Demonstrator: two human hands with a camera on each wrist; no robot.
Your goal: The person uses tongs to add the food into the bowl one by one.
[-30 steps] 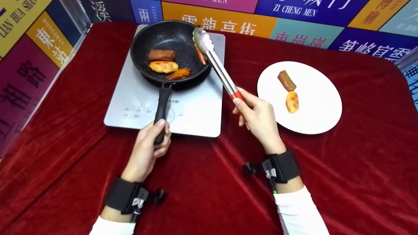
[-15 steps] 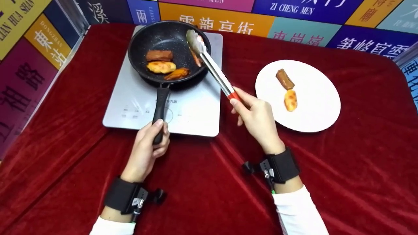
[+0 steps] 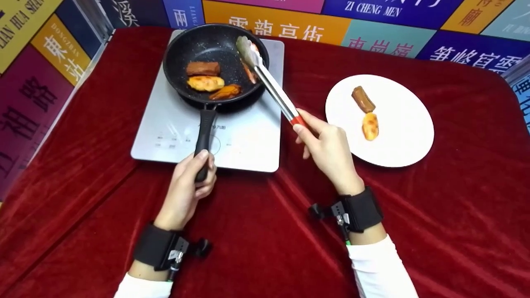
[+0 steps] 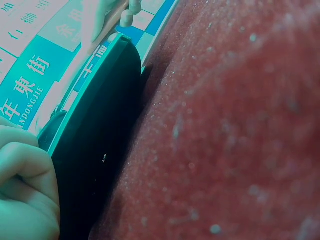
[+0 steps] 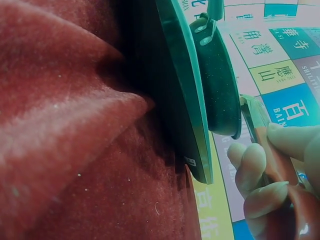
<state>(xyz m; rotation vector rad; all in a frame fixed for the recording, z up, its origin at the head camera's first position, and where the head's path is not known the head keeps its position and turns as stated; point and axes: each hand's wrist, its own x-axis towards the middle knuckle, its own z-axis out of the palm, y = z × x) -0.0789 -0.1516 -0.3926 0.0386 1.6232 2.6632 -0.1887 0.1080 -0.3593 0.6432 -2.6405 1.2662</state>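
The left hand (image 3: 188, 186), left of the middle in the lower half of the head view, has its fingers wrapped round the end of the black handle (image 3: 205, 128), thumb along the top. The right hand (image 3: 333, 153), right of centre, grips the tongs (image 3: 275, 89) by their red covering, thumb and fingers closed on it. Past the red, the tongs are shiny steel with a scalloped head.

The handle runs up to the black pan (image 3: 215, 54), speckled white inside, on a silvery hotplate (image 3: 252, 153). In it lie a brown block (image 3: 203, 68), a browned yellow piece (image 3: 205, 83), a glossy orange-brown piece (image 3: 226, 92) and, at the right wall, a slender reddish piece (image 3: 249, 73). The tongs' head is beside this last one; whether they touch I cannot tell.

A second ago that head was over the pan's right rim; now it is slightly further left, inside it. The food has kept its place.

The pan lies above the left hand and to the upper left of the right hand. A white plate (image 3: 403, 120) with two food pieces lies just right of the right hand. Lettered colour panels (image 3: 285, 29) cross the top.
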